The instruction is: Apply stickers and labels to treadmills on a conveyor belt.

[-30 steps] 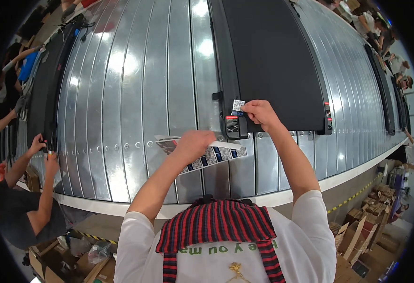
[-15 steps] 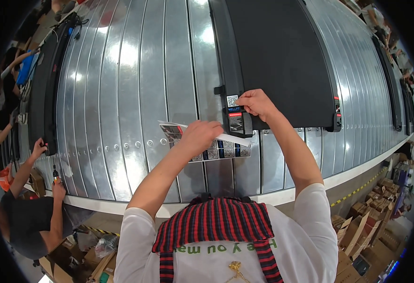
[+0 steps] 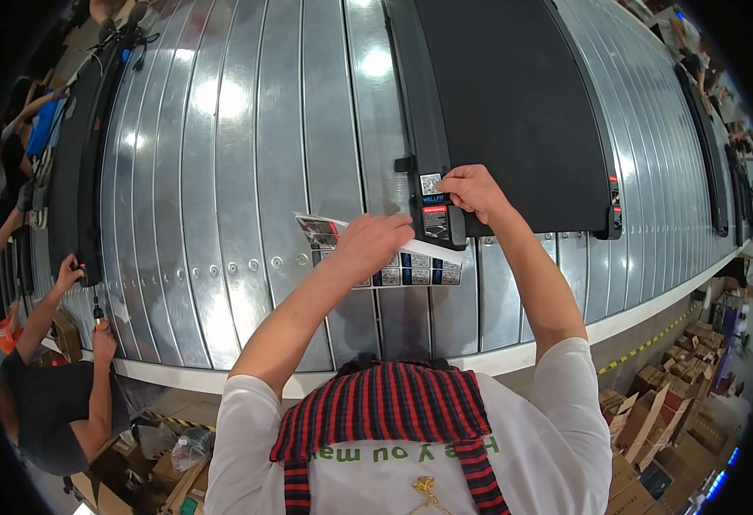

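Observation:
A flat black treadmill lies before me, its near left corner by my hands. My right hand is closed in a pinch at the right edge of a small black-and-white square-code sticker on the treadmill's side rail. Just below it on the rail sits a red, white and black warning label. My left hand is closed on a sheet of stickers, whose upper edge is curled back to show white paper. The sheet rests low over the metal slats, left of the treadmill's corner.
Shiny metal slats form the long work surface, with a white edge near my body. Another black machine stands at left, where a co-worker in black holds a power screwdriver. Cardboard boxes crowd the lower right.
The treadmill's left rail with its labels appears slightly further right. The sticker sheet in my left hand has risen a little. My right hand keeps its pinch at the same sticker.

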`<move>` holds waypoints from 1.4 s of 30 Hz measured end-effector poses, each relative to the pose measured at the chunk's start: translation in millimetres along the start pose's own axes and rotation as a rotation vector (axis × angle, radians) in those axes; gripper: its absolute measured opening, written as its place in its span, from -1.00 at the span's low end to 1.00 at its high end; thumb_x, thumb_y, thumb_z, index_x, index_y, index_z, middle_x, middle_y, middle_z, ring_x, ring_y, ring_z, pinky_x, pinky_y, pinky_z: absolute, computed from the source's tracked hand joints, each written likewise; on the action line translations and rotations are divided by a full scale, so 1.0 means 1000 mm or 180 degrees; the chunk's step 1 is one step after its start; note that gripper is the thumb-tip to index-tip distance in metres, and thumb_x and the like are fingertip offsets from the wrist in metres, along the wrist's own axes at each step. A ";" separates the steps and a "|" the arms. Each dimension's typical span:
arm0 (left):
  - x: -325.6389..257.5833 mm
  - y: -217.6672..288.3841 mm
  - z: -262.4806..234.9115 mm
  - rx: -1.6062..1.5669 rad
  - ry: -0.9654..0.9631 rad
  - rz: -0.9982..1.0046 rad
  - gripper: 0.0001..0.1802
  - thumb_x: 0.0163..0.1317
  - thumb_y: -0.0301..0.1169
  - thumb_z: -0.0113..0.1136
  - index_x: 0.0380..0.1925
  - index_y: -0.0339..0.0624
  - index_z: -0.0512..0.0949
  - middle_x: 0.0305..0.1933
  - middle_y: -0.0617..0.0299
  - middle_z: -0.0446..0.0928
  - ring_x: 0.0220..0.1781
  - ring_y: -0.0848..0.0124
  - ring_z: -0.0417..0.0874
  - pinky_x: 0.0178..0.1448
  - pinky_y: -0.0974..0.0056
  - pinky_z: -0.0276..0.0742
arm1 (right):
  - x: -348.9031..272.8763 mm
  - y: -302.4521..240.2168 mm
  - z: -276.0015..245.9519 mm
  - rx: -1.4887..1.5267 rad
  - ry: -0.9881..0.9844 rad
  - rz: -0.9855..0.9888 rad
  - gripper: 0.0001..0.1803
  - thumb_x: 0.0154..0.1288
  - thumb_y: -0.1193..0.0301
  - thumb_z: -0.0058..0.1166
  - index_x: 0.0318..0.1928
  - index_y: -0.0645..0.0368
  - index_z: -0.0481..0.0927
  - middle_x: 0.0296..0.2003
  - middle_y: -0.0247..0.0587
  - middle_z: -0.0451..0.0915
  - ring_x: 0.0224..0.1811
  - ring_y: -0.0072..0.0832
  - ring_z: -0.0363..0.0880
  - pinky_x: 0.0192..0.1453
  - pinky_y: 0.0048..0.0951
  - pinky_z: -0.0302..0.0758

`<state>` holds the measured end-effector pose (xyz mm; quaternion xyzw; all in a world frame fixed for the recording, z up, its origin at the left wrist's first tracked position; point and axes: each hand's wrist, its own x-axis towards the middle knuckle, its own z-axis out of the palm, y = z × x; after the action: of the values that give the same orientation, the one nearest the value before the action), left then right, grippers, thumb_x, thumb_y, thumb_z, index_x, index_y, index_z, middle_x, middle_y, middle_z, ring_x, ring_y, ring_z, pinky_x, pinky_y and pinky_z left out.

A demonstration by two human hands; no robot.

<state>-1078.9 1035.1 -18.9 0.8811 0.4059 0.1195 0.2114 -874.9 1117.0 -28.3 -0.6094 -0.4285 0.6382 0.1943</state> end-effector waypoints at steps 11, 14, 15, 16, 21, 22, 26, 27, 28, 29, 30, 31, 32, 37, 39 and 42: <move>0.018 0.001 0.007 0.0049 0.0175 0.0187 -0.92 -0.06 -0.51 -0.04 -0.51 -0.15 0.43 -0.16 0.22 0.44 -0.29 0.24 0.53 -0.27 0.18 0.41 | 0.002 0.002 -0.014 0.0014 0.0121 -0.0046 -0.87 -0.05 0.51 0.10 -0.48 0.34 0.50 -0.76 -0.35 0.34 -0.80 -0.72 0.15 -0.77 -0.65 0.00; 0.024 0.005 0.004 0.0051 0.0005 0.0182 -0.94 -0.08 -0.53 -0.03 -0.53 -0.18 0.41 -0.15 0.22 0.42 -0.32 0.23 0.53 -0.32 0.16 0.42 | 0.002 0.005 -0.017 0.0020 0.0154 -0.0070 -0.88 -0.04 0.49 0.11 -0.50 0.31 0.49 -0.77 -0.38 0.33 -0.81 -0.73 0.14 -0.78 -0.65 -0.02; 0.026 0.007 0.004 0.0059 0.0096 0.0206 -0.94 -0.09 -0.54 -0.02 -0.54 -0.18 0.41 -0.14 0.21 0.41 -0.33 0.23 0.53 -0.33 0.15 0.43 | 0.002 0.005 -0.018 0.0021 0.0150 -0.0086 -0.87 -0.03 0.46 0.11 -0.51 0.27 0.48 -0.78 -0.40 0.31 -0.81 -0.74 0.13 -0.78 -0.66 -0.03; 0.028 0.008 0.003 0.0066 0.0186 0.0231 -0.94 -0.10 -0.55 -0.01 -0.54 -0.19 0.40 -0.13 0.21 0.41 -0.34 0.23 0.53 -0.34 0.15 0.43 | 0.001 0.005 -0.020 0.0025 0.0155 -0.0084 -0.87 -0.03 0.46 0.11 -0.51 0.27 0.48 -0.78 -0.40 0.31 -0.81 -0.74 0.13 -0.78 -0.66 -0.03; 0.042 0.013 -0.001 -0.0028 -0.0044 0.0130 -0.90 -0.11 -0.57 0.00 -0.51 -0.19 0.41 -0.01 0.20 0.38 -0.31 0.16 0.53 -0.32 0.14 0.44 | -0.002 0.003 -0.025 0.0024 0.0209 -0.0145 -0.87 -0.03 0.47 0.11 -0.50 0.28 0.48 -0.78 -0.40 0.32 -0.81 -0.74 0.13 -0.78 -0.66 -0.02; 0.046 0.014 -0.002 -0.0066 -0.0179 0.0061 -0.88 -0.09 -0.57 -0.01 -0.48 -0.18 0.41 0.06 0.21 0.37 -0.27 0.11 0.53 -0.30 0.12 0.44 | -0.002 0.002 -0.027 0.0029 0.0217 -0.0143 -0.87 -0.03 0.47 0.11 -0.50 0.28 0.48 -0.78 -0.40 0.32 -0.81 -0.74 0.13 -0.78 -0.66 -0.02; 0.056 0.016 0.002 -0.0098 -0.0381 0.0004 -0.88 -0.08 -0.57 -0.02 -0.47 -0.18 0.42 0.06 0.21 0.37 -0.25 0.11 0.53 -0.29 0.13 0.45 | -0.006 -0.004 -0.029 0.0036 0.0257 -0.0119 -0.88 -0.05 0.50 0.10 -0.50 0.32 0.50 -0.77 -0.36 0.34 -0.79 -0.72 0.18 -0.76 -0.66 0.03; 0.058 0.017 0.003 -0.0078 -0.0355 0.0029 -0.88 -0.07 -0.57 -0.03 -0.47 -0.18 0.42 0.06 0.21 0.37 -0.26 0.11 0.53 -0.29 0.13 0.45 | -0.008 -0.006 -0.031 0.0051 0.0283 -0.0119 -0.89 -0.07 0.52 0.09 -0.51 0.34 0.50 -0.75 -0.33 0.36 -0.76 -0.70 0.23 -0.74 -0.66 0.08; 0.061 0.018 0.003 -0.0058 -0.0329 0.0053 -0.88 -0.07 -0.56 -0.03 -0.47 -0.18 0.43 0.06 0.21 0.36 -0.27 0.11 0.54 -0.28 0.13 0.46 | -0.008 -0.007 -0.033 0.0055 0.0294 -0.0115 -0.89 -0.07 0.52 0.09 -0.51 0.34 0.50 -0.75 -0.33 0.36 -0.76 -0.70 0.23 -0.74 -0.66 0.08; 0.063 0.019 0.004 -0.0062 -0.0332 0.0064 -0.88 -0.07 -0.56 -0.03 -0.47 -0.18 0.43 0.06 0.21 0.36 -0.27 0.11 0.54 -0.28 0.13 0.46 | -0.008 -0.008 -0.035 0.0066 0.0305 -0.0133 -0.89 -0.07 0.52 0.08 -0.51 0.34 0.51 -0.75 -0.34 0.36 -0.76 -0.69 0.23 -0.74 -0.65 0.09; 0.068 0.020 0.001 -0.0070 -0.0281 0.0087 -0.89 -0.06 -0.55 -0.03 -0.47 -0.18 0.43 0.07 0.21 0.36 -0.28 0.10 0.54 -0.29 0.13 0.46 | -0.007 -0.011 -0.039 0.0072 0.0321 -0.0167 -0.90 -0.07 0.53 0.08 -0.51 0.34 0.51 -0.75 -0.34 0.36 -0.76 -0.69 0.23 -0.73 -0.64 0.10; 0.074 0.020 0.000 -0.0080 -0.0229 0.0109 -0.89 -0.06 -0.54 -0.03 -0.47 -0.18 0.43 0.07 0.20 0.36 -0.30 0.10 0.54 -0.29 0.12 0.47 | -0.005 -0.014 -0.045 0.0069 0.0335 -0.0180 -0.90 -0.07 0.53 0.08 -0.51 0.34 0.51 -0.75 -0.34 0.36 -0.76 -0.69 0.23 -0.73 -0.64 0.10; 0.079 0.022 -0.001 -0.0075 -0.0218 0.0124 -0.89 -0.06 -0.54 -0.03 -0.47 -0.18 0.43 0.07 0.20 0.36 -0.30 0.10 0.54 -0.29 0.12 0.47 | -0.003 -0.017 -0.050 0.0000 0.0390 -0.0206 -0.90 -0.08 0.53 0.07 -0.51 0.34 0.52 -0.74 -0.34 0.37 -0.75 -0.68 0.25 -0.72 -0.63 0.13; 0.074 0.031 0.002 -0.0150 -0.0102 0.0087 -0.94 -0.07 -0.53 -0.02 -0.56 -0.24 0.44 0.02 0.07 0.39 -0.39 0.15 0.57 -0.30 0.14 0.48 | -0.003 -0.004 -0.044 -0.0384 0.0597 -0.0348 -0.85 -0.12 0.47 0.06 -0.55 0.36 0.53 -0.72 -0.23 0.47 -0.70 -0.60 0.40 -0.61 -0.55 0.32; 0.077 0.030 0.002 -0.0113 -0.0109 0.0101 -0.95 -0.07 -0.53 -0.01 -0.56 -0.25 0.44 0.02 0.06 0.39 -0.39 0.14 0.57 -0.30 0.13 0.48 | 0.002 -0.001 -0.044 -0.1372 0.0809 -0.0817 -0.81 -0.12 0.42 0.07 -0.53 0.33 0.55 -0.65 -0.10 0.53 -0.59 -0.41 0.53 -0.48 -0.44 0.42; 0.079 0.032 0.005 -0.0092 -0.0165 0.0107 -0.94 -0.08 -0.53 -0.02 -0.54 -0.25 0.43 -0.01 0.09 0.40 -0.36 0.13 0.56 -0.29 0.12 0.47 | -0.002 -0.007 -0.049 -0.2205 0.0921 -0.0859 -0.79 -0.15 0.36 0.14 -0.54 0.29 0.56 -0.55 -0.05 0.56 -0.43 -0.25 0.57 -0.32 -0.33 0.46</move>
<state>-1005.0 1075.2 -5.5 0.8874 0.3837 0.1061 0.2325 -830.5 1134.6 -16.3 -0.6606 -0.6628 0.3322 0.1177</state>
